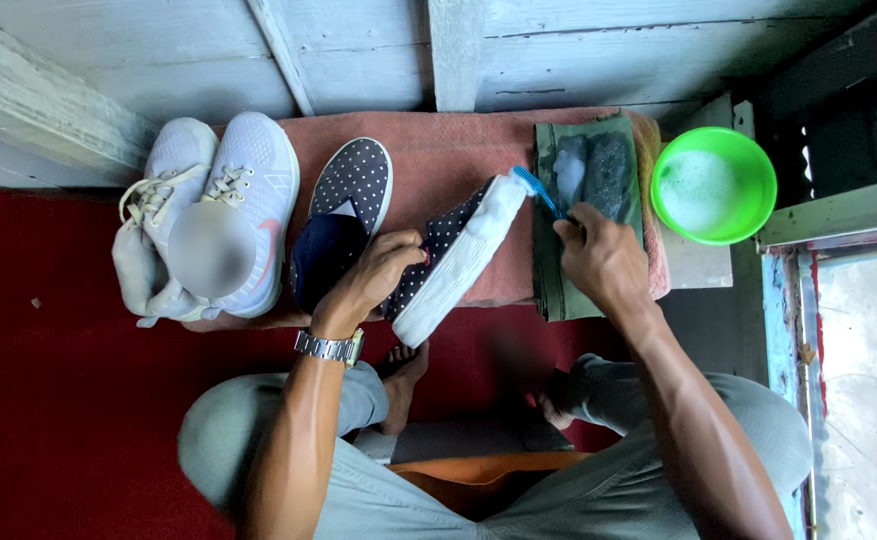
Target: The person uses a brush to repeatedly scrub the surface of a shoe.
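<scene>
The left hand point(379, 272) is closed in a grip on the dotted shoe point(449, 262), fingers curled into its opening. The shoe is tilted on its side, with its white sole turned toward 3 o'clock and its toe pointing toward 1 o'clock. It rests on the pink towel point(439, 150) that is spread on the floor near the centre of the view.

The right hand point(599, 255) is clenched around the handle of the blue brush point(537, 190). The brush head lies against the white toe end of the held shoe, at 11 o'clock from the right hand.

A second dotted shoe point(354, 200) lies flat on the towel, just beside the held shoe at its 9 o'clock side, with its toe toward 12 o'clock. A pair of white sneakers point(214, 210) stands further toward 9 o'clock, at the towel's edge; the two sneakers touch each other.

A green cloth point(557, 290) lies over the towel's 3 o'clock end, directly under the right hand. Two dark insoles point(599, 170) lie on it side by side, wet with foam. A green basin point(714, 185) with soapy water stands at 3 o'clock from the insoles, close to the cloth and apart from the hand.

A red carpet point(49, 400) covers the floor toward 7 o'clock. White wooden planks point(379, 50) close off the 12 o'clock side. A metal wristwatch point(331, 347) sits on the left wrist.
</scene>
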